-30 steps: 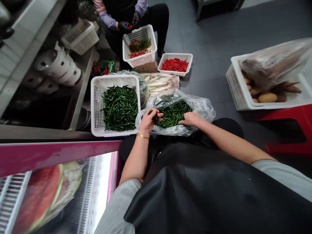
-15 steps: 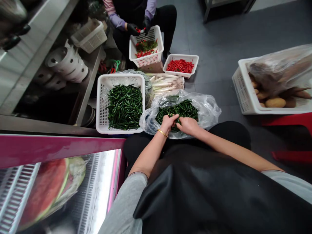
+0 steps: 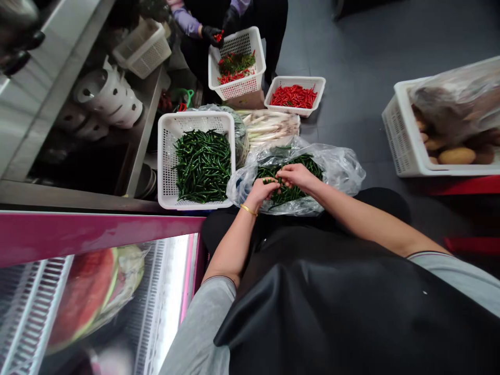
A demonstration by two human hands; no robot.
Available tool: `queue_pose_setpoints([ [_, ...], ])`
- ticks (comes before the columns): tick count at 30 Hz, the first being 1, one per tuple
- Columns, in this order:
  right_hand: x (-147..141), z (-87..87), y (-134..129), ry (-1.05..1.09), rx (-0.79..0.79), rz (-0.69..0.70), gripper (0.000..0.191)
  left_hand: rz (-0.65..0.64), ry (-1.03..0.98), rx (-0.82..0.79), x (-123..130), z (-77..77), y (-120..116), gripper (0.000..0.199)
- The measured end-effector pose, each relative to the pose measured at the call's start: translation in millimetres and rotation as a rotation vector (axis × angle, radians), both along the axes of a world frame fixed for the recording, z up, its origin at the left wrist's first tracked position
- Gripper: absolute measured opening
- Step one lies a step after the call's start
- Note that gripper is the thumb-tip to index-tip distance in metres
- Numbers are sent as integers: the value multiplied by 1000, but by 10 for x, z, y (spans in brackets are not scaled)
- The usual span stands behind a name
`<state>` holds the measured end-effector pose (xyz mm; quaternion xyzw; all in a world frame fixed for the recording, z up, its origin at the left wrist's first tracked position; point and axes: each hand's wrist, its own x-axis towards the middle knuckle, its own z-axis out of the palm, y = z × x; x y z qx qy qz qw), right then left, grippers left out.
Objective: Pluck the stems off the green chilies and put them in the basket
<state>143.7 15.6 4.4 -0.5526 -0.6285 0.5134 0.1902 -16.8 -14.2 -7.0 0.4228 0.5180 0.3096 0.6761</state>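
Note:
My left hand (image 3: 261, 191), with a gold bangle at the wrist, is closed on green chillies (image 3: 269, 180) over the left part of an open clear plastic bag (image 3: 344, 167). Close beside it, my right hand (image 3: 296, 175) has its fingers pinched near the chilli tips; what it grips is too small to make out. More green chillies (image 3: 292, 194) lie in the bag beneath both hands. To the left of the bag stands a white basket (image 3: 166, 161) with a large heap of green chillies (image 3: 203, 166).
Across from me a person's black-gloved hand (image 3: 212, 35) holds red chillies over a white basket (image 3: 242, 89). Beyond the bag are a small basket of red chillies (image 3: 294, 97) and white-stemmed vegetables (image 3: 269, 126). A potato crate (image 3: 402, 130) stands right, a steel shelf (image 3: 146, 130) left.
My left hand has shifted left and my right hand has moved up and left, over the bag. The other person's gloved hands have moved slightly apart. The whole view has shifted a little.

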Motion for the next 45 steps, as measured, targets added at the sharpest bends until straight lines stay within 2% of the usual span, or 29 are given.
queue_pose_setpoints([
  [4,84,211,80,-350,461,79,38,-101,-25,48,24,224,103,31],
  [6,163,230,33,-541,571,104,39,-95,-73,25,-45,337,93,30],
  [8,176,150,-88,-681,554,240,40,-35,-148,-2,-168,407,55,27],
  [12,31,-158,-344,-763,378,728,33,69,-262,-11,-402,415,-36,24],
  [14,-23,-240,-340,-722,343,797,30,72,-207,-17,-412,375,-72,25],
  [16,-21,-208,-240,-668,364,715,30,89,-79,-5,-328,317,-93,28],
  [19,38,10,-59,-585,420,508,32,214,54,61,-95,238,-84,34],
  [21,70,174,-3,-489,431,398,34,333,5,110,59,226,-54,34],
  [23,91,280,-8,-341,355,322,38,406,-94,143,167,251,-18,33],
  [26,116,295,-68,-148,136,239,45,444,-192,161,225,299,19,33],
  [28,128,250,-109,-125,96,198,49,470,-229,146,223,304,23,33],
  [31,127,217,-160,-311,289,172,50,514,-250,87,222,280,10,35],
  [34,125,300,-242,-522,485,178,51,525,-270,32,265,266,7,36],
  [37,201,453,-348,-394,604,315,52,444,-338,-53,317,286,42,33],
  [39,327,513,-369,-256,613,386,53,416,-383,-138,306,304,84,30],
  [42,564,416,-263,-285,462,331,50,454,-463,-235,181,304,121,23],
  [45,668,85,-68,-572,335,290,38,431,-562,-272,5,254,80,16],
])
